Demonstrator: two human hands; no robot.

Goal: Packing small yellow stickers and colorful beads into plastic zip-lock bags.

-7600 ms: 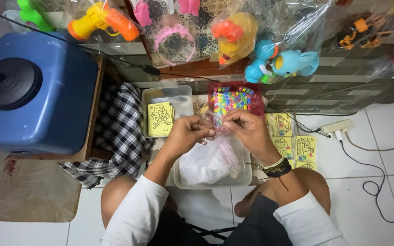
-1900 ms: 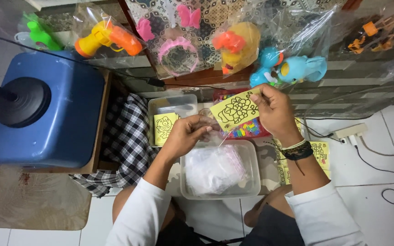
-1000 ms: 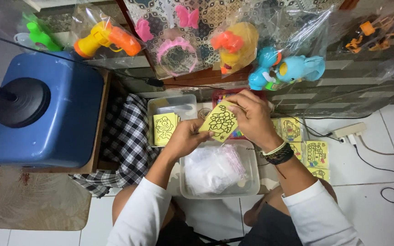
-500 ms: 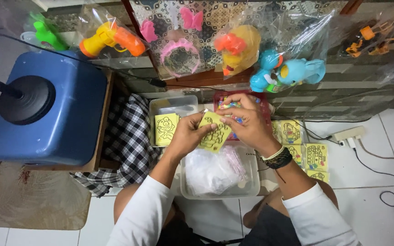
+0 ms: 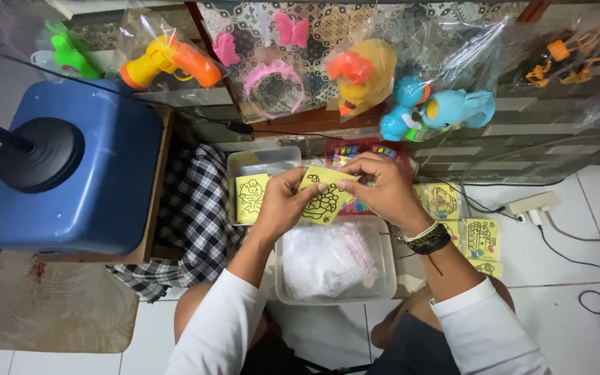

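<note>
Yellow card [image 5: 324,201] pinched between left hand [image 5: 282,205] and right hand [image 5: 383,191], apparently

Open white tile floor [image 5: 564,278] to the right, crossed only by a power strip [image 5: 532,203] and thin cables [image 5: 592,239]. Blocked on the left by the blue water tank [image 5: 78,167]; hemmed ahead by bagged toys [image 5: 369,76]. Below, a clear container [image 5: 335,260].

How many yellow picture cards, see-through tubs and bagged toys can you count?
Yellow picture cards: 6 – one in the left hand and right hand at, one in a tub, four on the floor.
Clear tubs: 2.
Bagged toys: 7.
Total: 15.
</note>
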